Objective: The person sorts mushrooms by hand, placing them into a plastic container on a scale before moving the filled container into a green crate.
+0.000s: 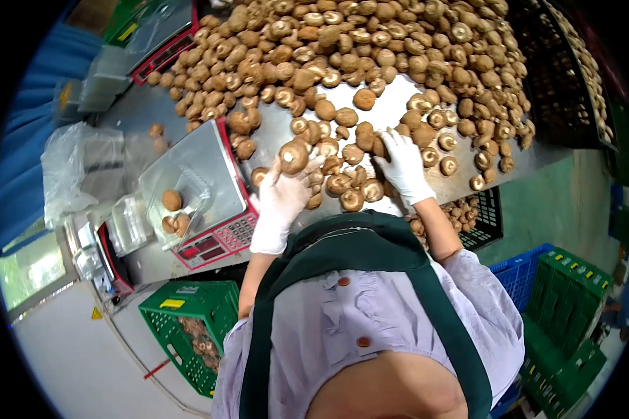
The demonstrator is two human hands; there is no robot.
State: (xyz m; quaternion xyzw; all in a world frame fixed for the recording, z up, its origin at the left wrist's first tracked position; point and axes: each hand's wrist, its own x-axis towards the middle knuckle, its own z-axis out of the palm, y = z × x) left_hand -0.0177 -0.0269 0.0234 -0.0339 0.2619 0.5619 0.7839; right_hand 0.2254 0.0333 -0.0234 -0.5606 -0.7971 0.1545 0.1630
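My left hand (286,197), in a white glove, holds a shiitake mushroom (293,158) between thumb and fingers, its pale gilled side partly showing. My right hand (402,166), also gloved, reaches into the loose mushrooms, with thumb and fingers around a brown-capped shiitake mushroom (379,146). Several mushrooms (352,200) lie between the hands on the metal table (314,222), some stem up. To the left of my left hand stands a red-edged digital scale (223,241). On it sits a clear plastic tray (197,190) with a few mushrooms (172,200).
A large shiitake heap (370,42) covers the table's far side. A black crate (566,77) stands at the right. Clear plastic trays (129,223), a plastic bag (84,171) and a second scale (164,42) are at the left. Green crates (189,307) stand below.
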